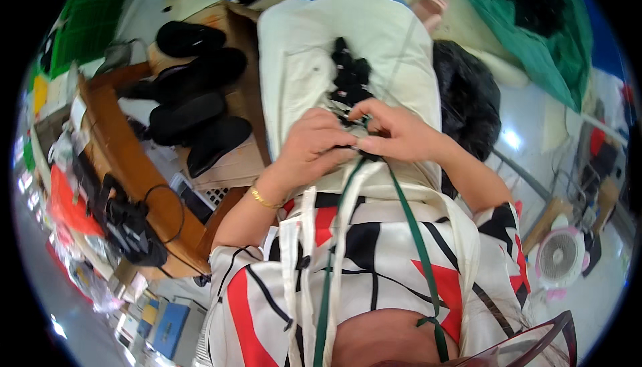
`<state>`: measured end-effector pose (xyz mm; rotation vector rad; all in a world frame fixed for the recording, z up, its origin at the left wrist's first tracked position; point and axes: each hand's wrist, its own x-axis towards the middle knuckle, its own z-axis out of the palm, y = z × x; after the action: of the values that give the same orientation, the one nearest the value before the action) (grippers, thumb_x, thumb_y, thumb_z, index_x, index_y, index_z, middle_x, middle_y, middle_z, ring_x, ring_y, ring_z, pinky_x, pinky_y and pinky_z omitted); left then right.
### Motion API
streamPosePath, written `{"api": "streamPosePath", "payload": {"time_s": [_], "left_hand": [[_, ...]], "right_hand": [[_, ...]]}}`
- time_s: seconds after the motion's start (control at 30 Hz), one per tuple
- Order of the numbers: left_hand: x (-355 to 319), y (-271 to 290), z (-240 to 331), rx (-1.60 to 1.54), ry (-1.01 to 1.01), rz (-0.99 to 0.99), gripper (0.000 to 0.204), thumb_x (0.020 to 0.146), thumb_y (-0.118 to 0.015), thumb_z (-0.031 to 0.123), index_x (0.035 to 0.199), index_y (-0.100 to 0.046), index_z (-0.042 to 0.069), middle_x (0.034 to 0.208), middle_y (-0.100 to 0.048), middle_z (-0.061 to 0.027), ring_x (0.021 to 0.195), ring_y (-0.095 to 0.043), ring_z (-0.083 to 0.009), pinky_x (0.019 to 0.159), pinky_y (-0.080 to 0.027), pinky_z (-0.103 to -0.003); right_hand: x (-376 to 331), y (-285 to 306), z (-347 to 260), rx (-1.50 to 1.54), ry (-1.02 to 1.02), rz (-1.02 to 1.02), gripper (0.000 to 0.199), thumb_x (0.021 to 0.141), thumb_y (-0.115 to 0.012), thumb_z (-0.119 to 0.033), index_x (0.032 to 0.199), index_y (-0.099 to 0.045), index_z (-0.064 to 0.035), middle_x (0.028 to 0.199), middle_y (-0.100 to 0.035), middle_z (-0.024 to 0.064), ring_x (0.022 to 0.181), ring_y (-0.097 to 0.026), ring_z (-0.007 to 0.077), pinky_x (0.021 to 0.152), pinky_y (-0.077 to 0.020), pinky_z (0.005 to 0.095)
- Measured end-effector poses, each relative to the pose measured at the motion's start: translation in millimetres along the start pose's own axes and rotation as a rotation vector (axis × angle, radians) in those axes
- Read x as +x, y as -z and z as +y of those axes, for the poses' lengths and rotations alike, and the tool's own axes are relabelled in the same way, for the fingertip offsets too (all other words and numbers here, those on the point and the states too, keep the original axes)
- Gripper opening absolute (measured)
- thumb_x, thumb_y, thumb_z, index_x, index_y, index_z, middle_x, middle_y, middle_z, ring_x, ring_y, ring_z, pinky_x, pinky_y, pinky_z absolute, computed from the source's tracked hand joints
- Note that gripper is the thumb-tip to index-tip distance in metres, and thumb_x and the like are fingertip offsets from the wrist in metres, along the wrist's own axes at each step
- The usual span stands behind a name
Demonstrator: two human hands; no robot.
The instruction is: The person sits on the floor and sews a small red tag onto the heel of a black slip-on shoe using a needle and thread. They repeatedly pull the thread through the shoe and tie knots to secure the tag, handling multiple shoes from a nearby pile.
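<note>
Head view: the left hand (314, 146) and right hand (394, 133) meet over a cream cloth bag (301, 53) on the lap, each grip pinched narrow on a small black beaded piece (351, 79) lying atop it.

The cream cloth (314, 53) on the lap looks matt and finely woven, with stitched seams. The black pieces (351, 76) on it are dull and soft-looking. The green strap (418, 240) is flat woven tape, faintly shiny. The patterned shirt (374, 280) has a smooth, satiny sheen. The bracelet (262, 198) is bright yellow metal. The black soles (200, 109) are matt, on brown cardboard (231, 163). The fan (560, 258) is glossy plastic. The floor (528, 123) is polished and reflective.
</note>
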<state>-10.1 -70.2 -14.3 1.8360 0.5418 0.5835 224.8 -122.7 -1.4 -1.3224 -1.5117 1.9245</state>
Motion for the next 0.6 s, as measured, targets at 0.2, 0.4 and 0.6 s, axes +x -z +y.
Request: {"api": "streamPosePath", "payload": {"time_s": [0.2,0.4,0.6], "left_hand": [[-8.2,-10.7,-9.9,0.017,0.149,0.06,0.015,0.073,-0.079,0.015,0.085,-0.074,0.009,0.074,-0.062,-0.0073,0.076,-0.059,-0.0285,0.069,-0.046,-0.038],[-5.0,-10.3,-6.4,0.141,0.086,0.118,0.015,0.069,-0.078,0.014,0.082,-0.073,0.009,0.073,-0.063,-0.0081,0.075,-0.06,-0.0303,0.069,-0.047,-0.041],[1.6,-10.0,-4.7,0.242,0.007,0.164,0.014,0.068,-0.077,0.011,0.081,-0.072,0.009,0.075,-0.063,-0.0072,0.077,-0.06,-0.03,0.072,-0.047,-0.041]], "right_hand": [[0.6,-20.6,3.5,-0.302,0.081,0.236,0.029,0.09,-0.065,-0.022,0.116,-0.058,-0.0099,0.075,-0.065,0.0067,0.069,-0.063,0.0266,0.058,-0.048,0.0355],[7.7,-24.4,-12.9,-1.028,0.564,0.424,0.011,0.074,-0.066,-0.019,0.078,-0.059,-0.0123,0.073,-0.051,0.0026,0.067,-0.058,0.0211,0.05,-0.0457,0.035],[8.9,-34.9,-41.8,-1.006,0.969,0.415,0.013,0.07,-0.062,-0.011,0.081,-0.056,-0.0085,0.068,-0.045,0.0035,0.058,-0.055,0.021,0.047,-0.0436,0.0309]]}}
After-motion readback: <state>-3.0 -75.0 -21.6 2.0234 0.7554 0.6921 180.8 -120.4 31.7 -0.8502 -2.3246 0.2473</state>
